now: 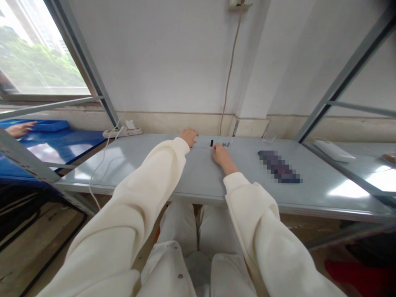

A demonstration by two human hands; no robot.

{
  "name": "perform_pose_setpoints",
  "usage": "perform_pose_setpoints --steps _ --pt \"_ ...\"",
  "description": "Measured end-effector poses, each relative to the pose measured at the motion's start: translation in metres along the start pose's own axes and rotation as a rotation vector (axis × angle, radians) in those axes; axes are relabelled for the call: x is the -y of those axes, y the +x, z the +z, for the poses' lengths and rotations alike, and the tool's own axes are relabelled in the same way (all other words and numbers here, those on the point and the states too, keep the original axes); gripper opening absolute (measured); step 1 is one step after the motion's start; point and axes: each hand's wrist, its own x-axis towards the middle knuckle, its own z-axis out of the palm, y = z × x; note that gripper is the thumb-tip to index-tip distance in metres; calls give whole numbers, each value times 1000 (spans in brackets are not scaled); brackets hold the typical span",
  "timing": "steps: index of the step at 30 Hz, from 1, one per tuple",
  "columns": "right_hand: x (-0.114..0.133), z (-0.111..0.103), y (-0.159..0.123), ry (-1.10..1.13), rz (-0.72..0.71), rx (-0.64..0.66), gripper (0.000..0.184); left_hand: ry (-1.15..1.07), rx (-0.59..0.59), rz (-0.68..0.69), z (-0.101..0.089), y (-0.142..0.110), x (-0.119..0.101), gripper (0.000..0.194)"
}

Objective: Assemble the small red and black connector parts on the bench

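Note:
My left hand [189,136] is at the back of the grey table [198,177], palm down with its fingers spread. Something small and dark shows at the edge of that hand, too small to name. To the right, my right hand [220,154] is closed, thumb and fingers pressed together low over the tabletop. Whatever sits in that pinch, if anything, is hidden. Just beyond its fingertips stands a small black cylinder-like piece [212,143]. Several tiny grey metal pieces [226,144] lie right behind the hand.
A pixelated dark flat object [280,167] lies on the right. At the back left, a power strip [122,132] trails a white cable over the front edge. A clear container [269,138] stands near the wall. Another person's hand [21,129] is by a blue tray [51,125].

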Motion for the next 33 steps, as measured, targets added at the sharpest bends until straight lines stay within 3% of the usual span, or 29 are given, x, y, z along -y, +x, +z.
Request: perform_pose_setpoints --steps 3,6,14,18,25,30,33 --pt "-1 -4 1 108 150 -94 30 -33 -132 65 -7 3 -21 34" --pt "-3 -7 4 238 260 -190 34 -107 -172 73 -8 6 -46 38" --pt "-2 -9 5 360 287 -285 28 -192 -150 -124 36 14 -85 60" --pt "-3 -6 5 390 268 -311 25 -157 -90 -154 48 18 -92 50" --pt "-5 1 8 436 238 -369 22 -65 -76 -107 47 20 -89 27" --pt "-6 3 9 448 214 -407 21 -160 -69 -127 47 20 -81 19" --pt "-6 4 11 455 212 -409 21 -301 -136 -172 42 11 -74 16"
